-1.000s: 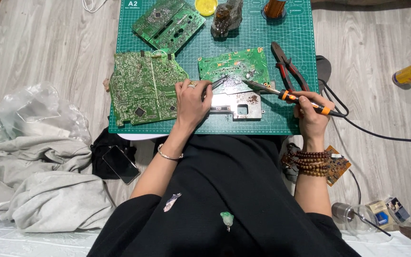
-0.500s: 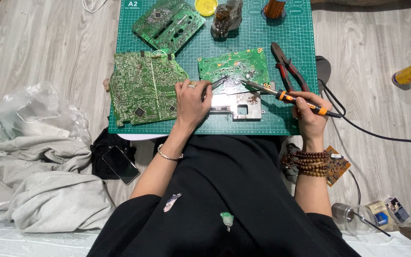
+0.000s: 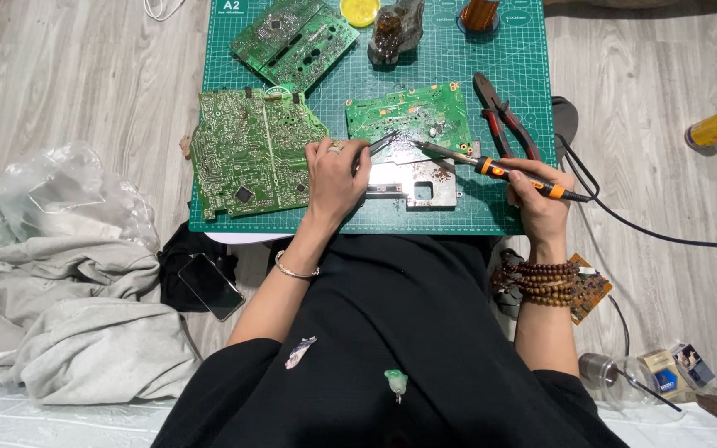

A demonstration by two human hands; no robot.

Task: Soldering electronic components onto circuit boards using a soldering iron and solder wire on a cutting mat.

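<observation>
My left hand (image 3: 335, 176) holds metal tweezers (image 3: 382, 143) whose tips point at the small green circuit board (image 3: 408, 116) on the green cutting mat (image 3: 499, 50). In my right hand (image 3: 538, 197) is an orange-and-black soldering iron (image 3: 491, 168); its tip rests at the board's lower edge, close to the tweezers' tips. A grey metal plate (image 3: 415, 184) lies just below the board, between my hands.
A large green circuit board (image 3: 251, 151) lies left of my left hand, another board (image 3: 294, 40) behind it. Red-handled pliers (image 3: 504, 116), a yellow tin (image 3: 359, 10) and a dark holder (image 3: 395, 30) sit on the mat. A phone (image 3: 211, 285), grey cloth (image 3: 76, 332) and a can (image 3: 715, 128) lie on the floor.
The soldering iron's tip and the tweezers have shifted slightly at the small board's lower edge; both hands stay in nearly the same place.
</observation>
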